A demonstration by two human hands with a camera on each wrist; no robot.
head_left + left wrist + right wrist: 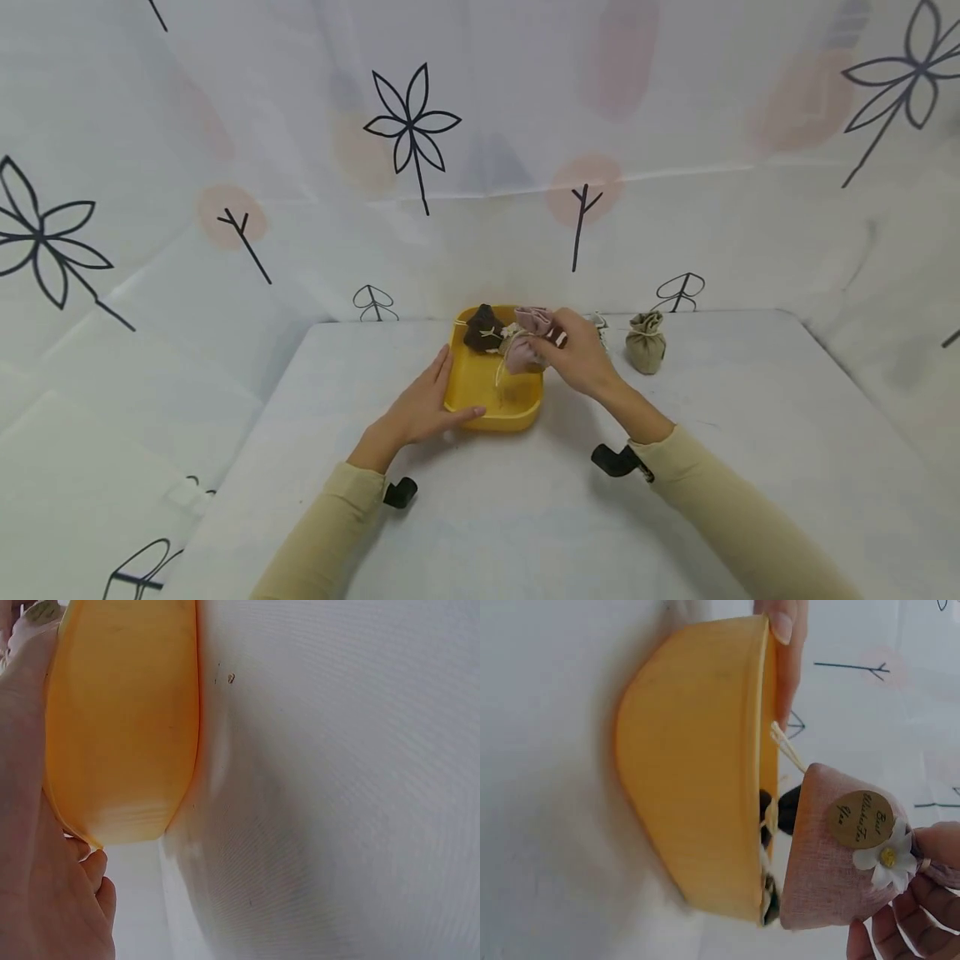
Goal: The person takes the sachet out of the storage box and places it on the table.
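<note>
In the head view my right hand (581, 354) pinches the neck of a pink cloth pouch (523, 357) over the yellow container (476, 387). The right wrist view shows a round paper label (861, 819) and a white flower (886, 857) on this pouch, whose base hangs close by the rim. My left hand (422, 404) rests against the container's near left corner, fingers stretched along the left side and thumb along the front rim. Inside the container, a dark brown pouch (482, 327) lies at the far end, beside another pouch mostly hidden by the pink one.
An olive-green pouch (646, 343) tied with string stands on the white table (720, 483), right of my right hand. Another small pouch (600, 323) peeks out from behind that hand. A patterned cloth backdrop (480, 242) rises behind the table's far edge.
</note>
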